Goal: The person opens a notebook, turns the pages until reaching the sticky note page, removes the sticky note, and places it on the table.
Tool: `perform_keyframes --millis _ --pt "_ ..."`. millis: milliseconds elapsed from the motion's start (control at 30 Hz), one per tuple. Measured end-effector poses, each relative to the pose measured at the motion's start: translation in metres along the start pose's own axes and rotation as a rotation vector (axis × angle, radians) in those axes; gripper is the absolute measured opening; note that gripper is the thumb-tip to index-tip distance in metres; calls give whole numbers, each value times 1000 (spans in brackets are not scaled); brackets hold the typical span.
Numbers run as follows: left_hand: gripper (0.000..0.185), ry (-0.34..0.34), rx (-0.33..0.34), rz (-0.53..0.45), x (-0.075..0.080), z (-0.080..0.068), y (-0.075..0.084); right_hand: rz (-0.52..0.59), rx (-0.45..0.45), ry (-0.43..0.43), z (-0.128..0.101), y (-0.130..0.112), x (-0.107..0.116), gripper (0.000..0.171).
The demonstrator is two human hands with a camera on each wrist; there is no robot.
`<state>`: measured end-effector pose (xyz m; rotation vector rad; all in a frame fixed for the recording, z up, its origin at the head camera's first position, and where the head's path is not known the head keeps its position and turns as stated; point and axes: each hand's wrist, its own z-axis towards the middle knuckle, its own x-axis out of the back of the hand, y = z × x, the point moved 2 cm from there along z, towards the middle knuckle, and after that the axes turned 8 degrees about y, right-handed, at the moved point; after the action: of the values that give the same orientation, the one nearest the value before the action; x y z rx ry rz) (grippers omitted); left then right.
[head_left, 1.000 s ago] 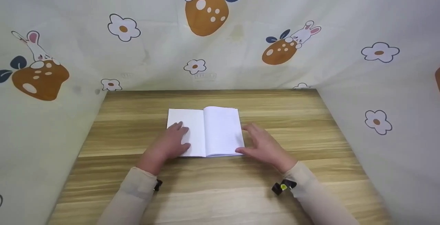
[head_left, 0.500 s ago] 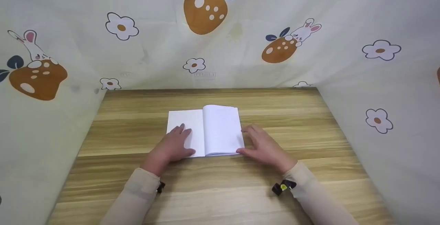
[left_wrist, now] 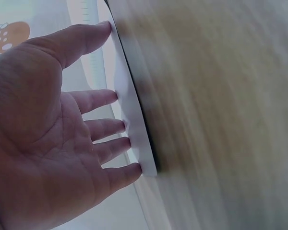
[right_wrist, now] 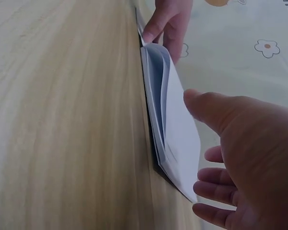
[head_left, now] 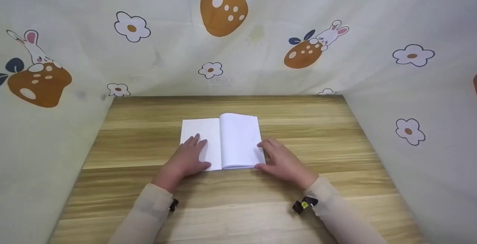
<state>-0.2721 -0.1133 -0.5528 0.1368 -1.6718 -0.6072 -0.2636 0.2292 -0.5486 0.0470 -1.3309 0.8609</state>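
Observation:
An open notebook with blank-looking white pages lies on the wooden table. My left hand rests on its left page, fingers spread and fairly straight; in the left wrist view the fingertips press on the page. At the right page's outer edge is my right hand, thumb near the lower corner and fingers by the side edge. In the right wrist view this hand has its thumb and fingers apart with no page pinched between them. The right-hand pages bulge up near the spine, with gaps between the sheets.
The wooden tabletop extends around the notebook. A pale cloth printed with rabbits, strawberries and flowers stands behind the table and along both sides. A small black device is strapped at the right wrist, another at the left.
The left hand slid slightly right on the left page, then stayed. The right hand's fingers have moved a little inward over the right page's edge. The right-hand pages bulge slightly more.

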Motion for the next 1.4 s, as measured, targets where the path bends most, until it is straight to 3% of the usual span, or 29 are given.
perform_keyframes --millis 300,767,1400 --pt "83 9 -5 18 0 2 3 -74 149 28 0 -10 -10 56" --pt "84 -14 12 20 -1 4 1 -180 322 -5 -5 -15 -20 39" --pt "83 0 1 -3 1 2 1 -196 311 -19 -1 -17 -20 25"
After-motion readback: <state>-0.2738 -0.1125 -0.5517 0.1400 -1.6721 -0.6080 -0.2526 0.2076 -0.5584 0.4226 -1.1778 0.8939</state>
